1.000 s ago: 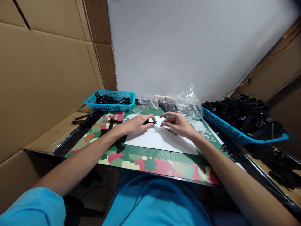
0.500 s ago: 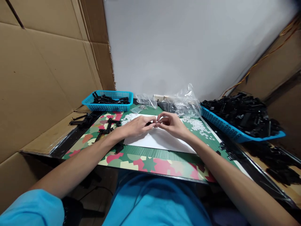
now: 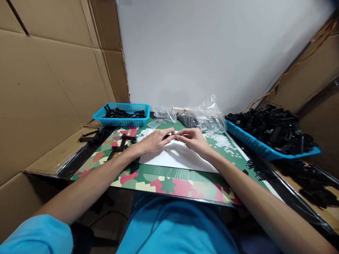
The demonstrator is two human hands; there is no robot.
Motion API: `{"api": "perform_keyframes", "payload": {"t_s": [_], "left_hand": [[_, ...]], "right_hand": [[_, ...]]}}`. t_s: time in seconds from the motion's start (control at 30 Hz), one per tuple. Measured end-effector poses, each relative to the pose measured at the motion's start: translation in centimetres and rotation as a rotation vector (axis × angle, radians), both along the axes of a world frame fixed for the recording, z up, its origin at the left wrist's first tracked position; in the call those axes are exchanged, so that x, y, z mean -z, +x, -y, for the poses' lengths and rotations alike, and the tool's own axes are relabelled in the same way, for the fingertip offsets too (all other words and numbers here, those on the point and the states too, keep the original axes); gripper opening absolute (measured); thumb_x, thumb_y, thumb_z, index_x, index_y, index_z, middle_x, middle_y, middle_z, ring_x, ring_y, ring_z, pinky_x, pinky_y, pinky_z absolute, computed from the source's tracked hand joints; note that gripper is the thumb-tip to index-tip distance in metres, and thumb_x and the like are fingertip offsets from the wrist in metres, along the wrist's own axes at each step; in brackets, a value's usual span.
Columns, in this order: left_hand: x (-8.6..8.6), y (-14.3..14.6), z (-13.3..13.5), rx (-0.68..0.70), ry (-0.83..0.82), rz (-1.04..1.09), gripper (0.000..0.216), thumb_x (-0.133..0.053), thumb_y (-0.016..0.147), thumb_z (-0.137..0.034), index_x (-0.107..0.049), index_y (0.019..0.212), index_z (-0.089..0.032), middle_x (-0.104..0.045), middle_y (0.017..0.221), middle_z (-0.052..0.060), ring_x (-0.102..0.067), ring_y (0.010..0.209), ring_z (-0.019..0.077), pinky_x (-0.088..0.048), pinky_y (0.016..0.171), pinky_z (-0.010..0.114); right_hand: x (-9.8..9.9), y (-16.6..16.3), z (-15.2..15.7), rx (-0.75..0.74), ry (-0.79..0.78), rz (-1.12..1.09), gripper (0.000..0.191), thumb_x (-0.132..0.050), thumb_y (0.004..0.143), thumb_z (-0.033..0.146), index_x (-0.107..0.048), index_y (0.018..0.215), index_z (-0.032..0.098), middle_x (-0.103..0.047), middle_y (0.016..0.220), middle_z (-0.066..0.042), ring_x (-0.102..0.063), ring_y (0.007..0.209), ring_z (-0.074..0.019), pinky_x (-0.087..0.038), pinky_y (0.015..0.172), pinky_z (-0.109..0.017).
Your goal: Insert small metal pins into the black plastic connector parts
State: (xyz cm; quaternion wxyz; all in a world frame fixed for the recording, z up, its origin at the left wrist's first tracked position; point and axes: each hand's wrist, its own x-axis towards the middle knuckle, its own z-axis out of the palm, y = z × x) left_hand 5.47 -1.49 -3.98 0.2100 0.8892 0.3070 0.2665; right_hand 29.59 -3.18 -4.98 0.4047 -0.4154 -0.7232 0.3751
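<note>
My left hand (image 3: pixel 158 141) and my right hand (image 3: pixel 194 141) meet fingertip to fingertip above a white sheet (image 3: pixel 174 158). Between the left thumb and fingers is a small black part, mostly hidden by the hand. The right thumb and forefinger are pinched at its end; what they hold is too small to make out. Small white discs lie on both sides of the sheet, a pile of discs (image 3: pixel 222 140) on the right and another pile (image 3: pixel 144 134) on the left. Black plastic parts (image 3: pixel 123 144) rest beside my left wrist.
A blue basket (image 3: pixel 122 122) with black parts stands at the back left. At the right, a larger blue basket (image 3: pixel 254 143) is heaped with black parts. Clear plastic bags (image 3: pixel 206 118) lie against the wall. More black parts (image 3: pixel 92 135) sit on the cardboard ledge at left.
My right fingers have shifted slightly and draw closer together at the left fingertips. The left hand has barely moved, and the baskets and piles stay where they were.
</note>
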Motion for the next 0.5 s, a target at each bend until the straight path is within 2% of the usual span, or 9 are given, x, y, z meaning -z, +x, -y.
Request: {"api": "perform_keyframes", "payload": {"t_s": [0.13, 0.27, 0.5], "left_hand": [[0.06, -0.05, 0.01, 0.008, -0.004, -0.015, 0.034, -0.044, 0.112, -0.050, -0.065, 0.111, -0.023, -0.057, 0.080, -0.001, -0.050, 0.069, 0.0158, -0.036, 0.069, 0.031], [0.12, -0.10, 0.23, 0.007, -0.014, -0.017, 0.034, -0.044, 0.112, -0.050, -0.064, 0.110, -0.023, -0.061, 0.085, 0.001, -0.055, 0.075, 0.0168, -0.039, 0.073, 0.031], [0.55, -0.21, 0.07, 0.084, -0.196, 0.022, 0.021, -0.066, 0.101, -0.038, -0.065, 0.113, -0.021, -0.071, 0.092, 0.003, -0.065, 0.077, 0.0180, -0.047, 0.071, 0.030]], "right_hand": [[0.03, -0.13, -0.02, -0.004, 0.030, 0.000, 0.040, -0.079, 0.090, 0.056, -0.081, 0.094, 0.016, -0.075, 0.086, -0.008, -0.058, 0.069, -0.0155, -0.045, 0.061, -0.029], [-0.23, -0.16, 0.05, -0.023, 0.113, 0.023, 0.031, -0.078, 0.091, 0.048, -0.081, 0.089, 0.017, -0.078, 0.091, -0.009, -0.063, 0.078, -0.0186, -0.050, 0.070, -0.032], [-0.22, 0.21, -0.02, 0.099, 0.040, 0.081, 0.020, -0.078, 0.083, 0.035, -0.083, 0.079, 0.016, -0.075, 0.076, -0.008, -0.061, 0.067, -0.0176, -0.044, 0.060, -0.030]]}}
